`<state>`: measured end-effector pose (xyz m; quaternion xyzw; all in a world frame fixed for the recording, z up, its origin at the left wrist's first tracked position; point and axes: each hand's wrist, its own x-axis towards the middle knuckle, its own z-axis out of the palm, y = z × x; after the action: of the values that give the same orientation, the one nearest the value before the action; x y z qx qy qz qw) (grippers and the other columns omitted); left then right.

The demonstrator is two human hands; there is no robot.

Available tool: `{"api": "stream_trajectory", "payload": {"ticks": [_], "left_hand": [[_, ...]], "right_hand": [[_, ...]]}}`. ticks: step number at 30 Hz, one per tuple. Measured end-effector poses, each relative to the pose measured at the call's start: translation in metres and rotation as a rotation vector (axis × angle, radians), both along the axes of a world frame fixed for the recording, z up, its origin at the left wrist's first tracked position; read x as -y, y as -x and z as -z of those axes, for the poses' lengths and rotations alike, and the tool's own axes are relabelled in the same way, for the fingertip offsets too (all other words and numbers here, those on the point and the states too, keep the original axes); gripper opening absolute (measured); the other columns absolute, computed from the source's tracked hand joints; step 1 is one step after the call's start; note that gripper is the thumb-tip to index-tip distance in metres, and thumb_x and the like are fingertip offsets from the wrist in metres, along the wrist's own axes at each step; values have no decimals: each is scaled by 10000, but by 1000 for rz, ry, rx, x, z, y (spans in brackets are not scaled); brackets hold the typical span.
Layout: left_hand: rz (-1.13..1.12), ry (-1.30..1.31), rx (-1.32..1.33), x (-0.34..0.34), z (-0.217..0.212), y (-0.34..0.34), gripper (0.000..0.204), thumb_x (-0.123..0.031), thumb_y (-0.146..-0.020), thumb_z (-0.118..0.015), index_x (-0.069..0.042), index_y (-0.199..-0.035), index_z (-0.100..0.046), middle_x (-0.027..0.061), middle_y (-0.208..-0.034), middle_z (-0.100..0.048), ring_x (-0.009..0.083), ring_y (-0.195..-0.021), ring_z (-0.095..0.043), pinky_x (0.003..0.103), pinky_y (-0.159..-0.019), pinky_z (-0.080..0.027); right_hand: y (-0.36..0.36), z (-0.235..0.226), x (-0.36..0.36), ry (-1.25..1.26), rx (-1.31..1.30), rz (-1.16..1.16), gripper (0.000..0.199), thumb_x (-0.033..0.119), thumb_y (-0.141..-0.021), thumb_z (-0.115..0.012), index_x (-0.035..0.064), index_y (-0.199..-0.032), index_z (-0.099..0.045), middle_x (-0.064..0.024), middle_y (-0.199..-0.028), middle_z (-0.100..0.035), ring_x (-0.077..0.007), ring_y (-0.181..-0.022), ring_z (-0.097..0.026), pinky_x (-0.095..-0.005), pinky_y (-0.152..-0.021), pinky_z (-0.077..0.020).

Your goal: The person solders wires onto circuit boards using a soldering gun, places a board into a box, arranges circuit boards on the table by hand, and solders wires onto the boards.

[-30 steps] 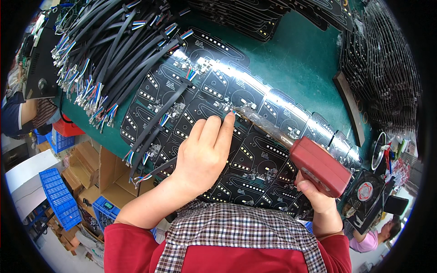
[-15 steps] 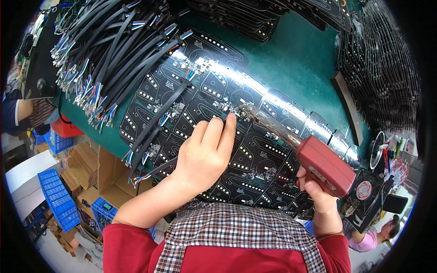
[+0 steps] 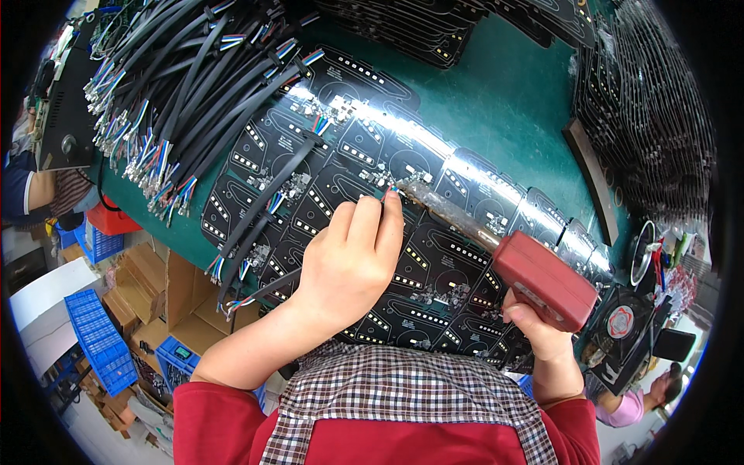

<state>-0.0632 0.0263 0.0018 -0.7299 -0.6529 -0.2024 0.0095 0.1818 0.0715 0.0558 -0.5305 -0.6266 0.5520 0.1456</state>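
Note:
My left hand (image 3: 349,260) is closed on a black flat cable (image 3: 277,287). One end of the cable comes out below the hand with loose coloured wires; at the other end a few coloured wires show by my fingertips, against a black circuit board (image 3: 430,252). A red pistol-shaped soldering gun (image 3: 545,280) is gripped in my right hand (image 3: 542,333). Its long, darkened barrel slants left, and the tip meets the board right beside those wires. The exact contact point is too small to make out. Other black cables (image 3: 288,167) lie across the boards to the left.
A heap of black cables (image 3: 209,93) with coloured wire ends lies at the far left. Stacked boards stand at the back (image 3: 395,27) and right (image 3: 651,116). A dark bar (image 3: 590,182) rests on the green table (image 3: 511,93). A small fan-like device (image 3: 620,322) sits at right.
The soldering gun has shifted slightly left, and its tip is now closer to the wires by my left fingertips. My left hand has hardly moved.

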Motion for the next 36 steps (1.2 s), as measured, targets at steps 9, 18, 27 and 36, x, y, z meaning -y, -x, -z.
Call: {"api": "stream_trajectory", "payload": {"ticks": [9,18,27,36], "left_hand": [[-14,29,42,4,1,-2,421,40,-629,-596,39,-1049,-618,81,-780,-483,204,-640,-510,295,-521,-448],[-17,39,196,4,3,1,381,53,-661,-611,29,-1040,-627,86,-788,-491,222,-656,-529,314,-553,-457],[-20,31,132,1,-1,-4,370,46,-657,-613,33,-1026,-626,83,-790,-483,215,-657,-526,312,-554,-459],[15,8,181,4,5,-1,397,41,-646,-604,38,-1042,-623,84,-794,-482,213,-659,-528,305,-551,-460]], "right_hand": [[-2,-5,4,309,-297,166,755,72,-740,-735,8,-1370,-323,-104,-1019,-611,-75,-695,-487,-215,-621,-411],[3,3,9,131,-249,218,590,207,-737,-740,-42,-1202,-476,-101,-742,-580,-124,-518,-523,-237,-461,-433],[-4,2,6,78,-5,52,647,272,-703,-762,-39,-1217,-521,-158,-1111,-626,-245,-997,-624,-353,-902,-459],[-5,-2,13,182,-133,148,708,280,-707,-775,-55,-1254,-476,-139,-1059,-646,-158,-809,-656,-283,-768,-513]]}}
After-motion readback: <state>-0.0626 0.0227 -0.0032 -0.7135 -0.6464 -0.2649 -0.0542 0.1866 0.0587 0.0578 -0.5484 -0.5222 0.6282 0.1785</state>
